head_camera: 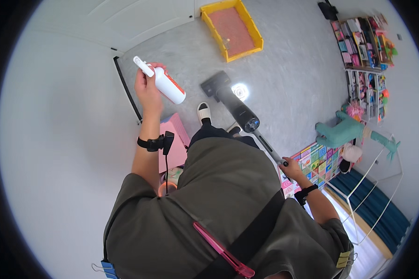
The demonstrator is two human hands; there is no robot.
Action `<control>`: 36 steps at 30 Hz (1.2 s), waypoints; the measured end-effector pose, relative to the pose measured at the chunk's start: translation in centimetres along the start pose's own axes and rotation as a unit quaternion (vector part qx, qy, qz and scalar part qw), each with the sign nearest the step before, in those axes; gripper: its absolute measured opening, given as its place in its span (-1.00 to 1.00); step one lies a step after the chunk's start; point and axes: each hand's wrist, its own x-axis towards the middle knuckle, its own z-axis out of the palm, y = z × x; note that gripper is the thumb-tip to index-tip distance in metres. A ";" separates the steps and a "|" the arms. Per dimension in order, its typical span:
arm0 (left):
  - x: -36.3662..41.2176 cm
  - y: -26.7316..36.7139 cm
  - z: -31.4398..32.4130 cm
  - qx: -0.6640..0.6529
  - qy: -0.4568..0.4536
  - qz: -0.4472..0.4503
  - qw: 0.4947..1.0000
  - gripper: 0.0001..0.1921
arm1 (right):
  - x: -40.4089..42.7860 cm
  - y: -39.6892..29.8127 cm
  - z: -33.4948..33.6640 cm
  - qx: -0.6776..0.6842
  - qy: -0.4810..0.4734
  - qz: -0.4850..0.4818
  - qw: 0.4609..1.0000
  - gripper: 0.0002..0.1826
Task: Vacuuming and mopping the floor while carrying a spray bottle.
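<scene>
My left hand (148, 85) grips a white spray bottle (169, 86) with a red-orange label by its neck, near the trigger head. The bottle is tilted, its base pointing down and right. My right hand (291, 169) is closed around the handle of a dark upright floor washer (237, 108), which slants away from me to the upper left. Its floor head (214, 83) rests on the grey floor ahead of my feet, and a small display glows on its body. A bright round reflection lies on the floor beside it.
A yellow tray (258, 42) with a pinkish bottom lies ahead by the white door (150, 21). Pink boxes (171, 146) stand beside my left leg. To the right are filled shelves (361, 43), a green plush animal (340, 132), a colourful letter mat (316, 157) and a white frame (349, 198).
</scene>
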 end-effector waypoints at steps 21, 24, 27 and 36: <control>-1.9 2.8 12.2 0.029 -0.153 -0.027 0.987 -0.71 | -6.4 0.6 3.2 0.717 0.023 0.214 0.663 -0.87; -2.5 3.6 15.0 0.032 -0.199 -0.014 0.979 -0.70 | -5.6 -0.5 4.1 0.797 0.027 0.201 0.568 -0.85; -3.1 3.9 16.7 0.025 -0.236 -0.006 0.972 -0.70 | -3.9 -1.0 4.9 0.849 0.041 0.172 0.498 -0.84; -8.6 7.6 16.5 -0.003 -0.257 0.007 0.966 -0.71 | -3.5 0.1 2.9 0.841 0.060 0.078 0.532 -0.86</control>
